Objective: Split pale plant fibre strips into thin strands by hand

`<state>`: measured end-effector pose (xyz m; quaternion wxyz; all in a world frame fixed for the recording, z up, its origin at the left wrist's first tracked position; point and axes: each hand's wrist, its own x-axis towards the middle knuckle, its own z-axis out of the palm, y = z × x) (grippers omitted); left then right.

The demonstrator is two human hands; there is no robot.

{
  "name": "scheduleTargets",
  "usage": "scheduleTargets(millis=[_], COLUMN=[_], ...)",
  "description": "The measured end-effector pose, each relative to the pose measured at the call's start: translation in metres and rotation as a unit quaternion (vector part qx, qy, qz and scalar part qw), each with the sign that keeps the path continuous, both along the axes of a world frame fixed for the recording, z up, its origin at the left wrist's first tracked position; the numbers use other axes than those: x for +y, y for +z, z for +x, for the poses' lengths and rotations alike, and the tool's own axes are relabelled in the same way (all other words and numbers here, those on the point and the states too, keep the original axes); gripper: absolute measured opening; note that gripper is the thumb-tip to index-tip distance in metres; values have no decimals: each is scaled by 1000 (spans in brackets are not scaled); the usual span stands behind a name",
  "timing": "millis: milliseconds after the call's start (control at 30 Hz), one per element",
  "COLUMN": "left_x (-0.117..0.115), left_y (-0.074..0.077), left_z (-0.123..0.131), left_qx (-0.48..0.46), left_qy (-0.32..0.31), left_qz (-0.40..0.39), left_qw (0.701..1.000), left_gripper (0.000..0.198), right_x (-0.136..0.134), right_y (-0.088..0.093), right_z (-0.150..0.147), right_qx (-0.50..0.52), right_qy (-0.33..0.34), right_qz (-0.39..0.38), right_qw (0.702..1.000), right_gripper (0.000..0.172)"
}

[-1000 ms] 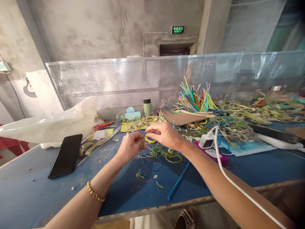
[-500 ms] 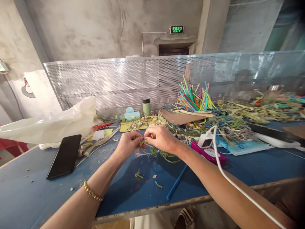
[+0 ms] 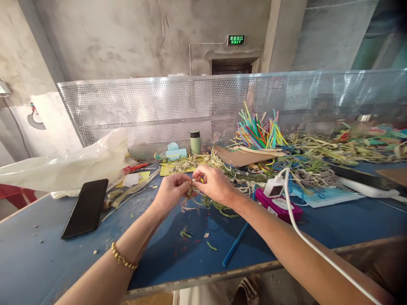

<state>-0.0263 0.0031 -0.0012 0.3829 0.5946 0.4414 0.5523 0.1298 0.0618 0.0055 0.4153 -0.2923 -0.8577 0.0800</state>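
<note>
Pale green strip (image 3: 190, 193) sitting smack between fingertips of left hand (image 3: 171, 192) and right hand (image 3: 214, 184), above blue table (image 3: 162, 262). Left thumb and finger pinching it. Right fingers bending inward close by, can't tell what they're gripping. Forearms (image 3: 143, 233) slanting toward each other, loose green strands (image 3: 208, 202) lying just under right hand.

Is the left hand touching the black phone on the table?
Apart. The head view shows a plain strip of blue tabletop between the left hand and the black phone.
</note>
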Motion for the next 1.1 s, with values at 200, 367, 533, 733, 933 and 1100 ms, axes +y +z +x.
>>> scheduleTargets(millis=[200,367,533,733,933,1100], left_x=[5,4,2,0,0,-2], left_y=[-6,-6,-3,-2,-1,1], left_z=[-1,0,3,4,2,0], left_qx=[15,18,0,-40,-60,-66], left_qy=[-7,10,1,-13,-26,-35], left_qz=[52,71,65,44,-3,-38], left_qw=[999,997,998,998,998,997], left_gripper=[17,11,14,18,19,15], right_x=[-6,-8,-9,-10,-3,0], right_y=[1,0,0,3,1,-1], right_z=[-3,-7,-7,-5,-1,3], right_qx=[-16,-3,18,37,36,20], right_qy=[6,-16,-31,-18,32,60], right_qz=[1,9,-8,-43,-109,-140], right_qw=[1000,1000,999,998,993,988], right_gripper=[13,11,10,6,7,8])
